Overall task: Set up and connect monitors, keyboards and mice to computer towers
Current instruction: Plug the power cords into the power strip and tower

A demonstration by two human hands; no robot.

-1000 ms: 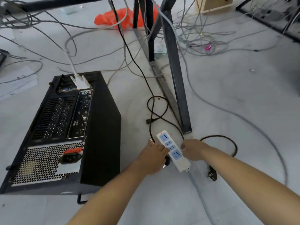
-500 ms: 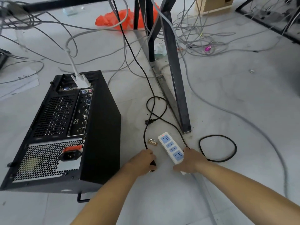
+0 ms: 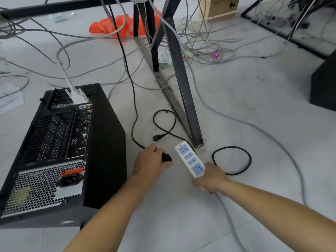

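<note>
Floor [image 3: 236,110]: pale grey, carrying everything listed.

Computer tower [image 3: 105,151]: black, lying with its rear panel facing up, just left of the left hand [image 3: 151,162]. The power inlet at its near end had nothing plugged in.

Desk leg [image 3: 181,88]: dark metal, slanting down to a foot just beyond the far end of the power strip [image 3: 190,158], ahead of both hands.

Dark block [image 3: 325,84]: far right of the right hand [image 3: 212,179], cut off by the frame edge; its kind could not be told.

Grey cables [image 3: 205,46]: a loose tangle well beyond both hands.

Orange bag [image 3: 116,26]: crumpled, far ahead of the left hand, behind the desk frame.

Power strip: white with blue sockets, lying between the hands at an angle. The right hand gripped its near end, fingers curled under it.

Black cable loop [image 3: 231,147]: a ring on the floor just right of the right hand.

Black power cable [image 3: 135,102]: ran down from above and in under the left hand.

Left hand: fingers closed round a black plug [image 3: 166,157], its end pointing at the power strip, close to it but apart.

White connector [image 3: 78,97]: seated in the tower's far end, well ahead and left of the left hand.

Loose plug [image 3: 157,137]: black, lying just beyond the left hand.
</note>
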